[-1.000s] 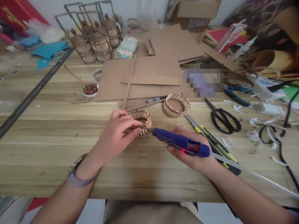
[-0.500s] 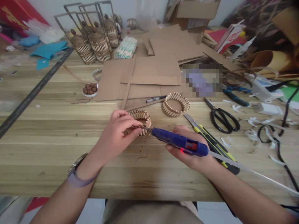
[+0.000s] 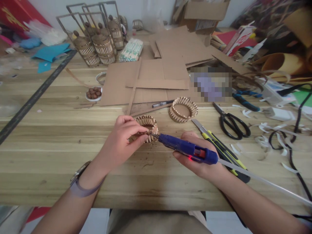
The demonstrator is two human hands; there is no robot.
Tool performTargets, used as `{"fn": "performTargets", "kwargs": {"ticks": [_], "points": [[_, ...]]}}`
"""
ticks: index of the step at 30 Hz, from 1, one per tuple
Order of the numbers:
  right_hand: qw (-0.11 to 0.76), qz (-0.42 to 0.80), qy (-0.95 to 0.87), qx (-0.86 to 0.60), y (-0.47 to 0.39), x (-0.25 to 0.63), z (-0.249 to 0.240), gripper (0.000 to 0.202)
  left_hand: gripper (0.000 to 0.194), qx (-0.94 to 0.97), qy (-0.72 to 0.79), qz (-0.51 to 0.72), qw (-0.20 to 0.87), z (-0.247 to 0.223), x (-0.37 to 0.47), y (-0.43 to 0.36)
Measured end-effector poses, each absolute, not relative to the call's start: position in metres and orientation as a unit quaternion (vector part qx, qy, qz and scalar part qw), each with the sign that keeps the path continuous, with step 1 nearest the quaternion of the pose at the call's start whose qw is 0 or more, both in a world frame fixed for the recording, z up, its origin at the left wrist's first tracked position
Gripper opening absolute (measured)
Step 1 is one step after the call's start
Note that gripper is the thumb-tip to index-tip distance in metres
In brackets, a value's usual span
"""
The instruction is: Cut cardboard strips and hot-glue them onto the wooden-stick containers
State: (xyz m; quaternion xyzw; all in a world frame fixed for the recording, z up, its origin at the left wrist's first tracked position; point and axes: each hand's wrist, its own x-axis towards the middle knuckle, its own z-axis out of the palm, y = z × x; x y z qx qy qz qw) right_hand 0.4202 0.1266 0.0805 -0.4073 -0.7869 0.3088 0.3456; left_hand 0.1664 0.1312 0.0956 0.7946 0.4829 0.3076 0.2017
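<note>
My right hand is wrapped around a blue hot glue gun, its red light lit and a long clear glue stick running out of its back. The nozzle points left and meets the fingertips of my left hand. Thumb and forefinger there pinch a small brown strip, mostly covered by the fingers. Right behind them is a round ring of short wooden sticks, partly hidden by the hand; whether the strip is joined to it I cannot tell. A second stick ring with a cardboard base lies behind and to the right.
To the right lie a yellow-black utility knife, black scissors, blue pliers and a black cable. Cardboard sheets, a bowl of brown balls and several stick lanterns stand farther back. A dark metal bar lies left.
Almost nothing differs. Both hands, the glue gun and the stick ring keep nearly the same places, with the nozzle still at the left fingertips.
</note>
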Motion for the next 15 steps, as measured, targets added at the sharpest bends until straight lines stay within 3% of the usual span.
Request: {"fn": "performTargets", "kwargs": {"ticks": [15], "points": [[0.359, 0.291, -0.793, -0.398, 0.1259, 0.4219, 0.0778, 0.024, 0.016, 0.791, 0.488, 0.308, 0.205, 0.0974, 0.1670, 0.1301]]}}
